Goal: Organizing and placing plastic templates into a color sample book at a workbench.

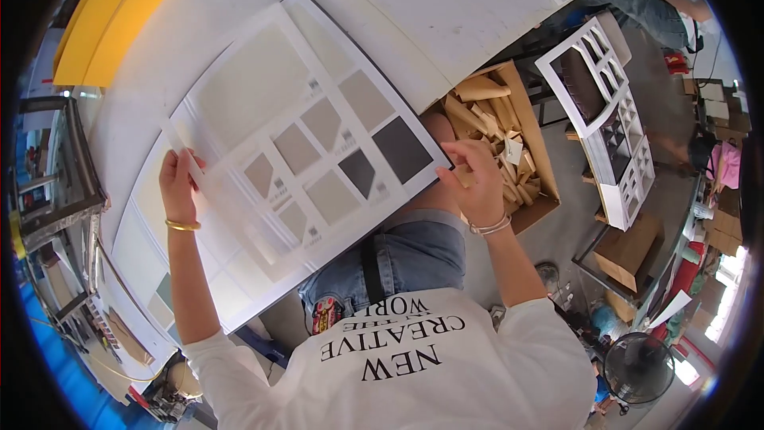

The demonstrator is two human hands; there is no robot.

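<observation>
Pale tabletop (382,32) stretched under and beyond the open swatch book (297,151), which lay with its near edge over the person's denim shorts (406,251). Well to the left of the book stood a dark frame (83,151), and past its upper left corner were bright yellow boards or boxes (111,20); I could not tell which. At the book's left side, the left hand (180,183) had its thumb and fingers pinched together on the edge of a blurred, whitish page (219,179). Across the middle of the book ran rows of beige, grey and near-black squares, some with a corner cut off. At the book's right corner, the right hand (476,179) was closed lightly, thumb and fingers clasping that corner. Just to the right of the book, a cardboard box (537,213) held brown paper rolls (481,87). Farther right of it stood a white panel with cut-out openings (597,158). Well off the book's lower right was a round dark fan (637,368), and far to its upper right, another person's denim-clad leg (637,4).
</observation>
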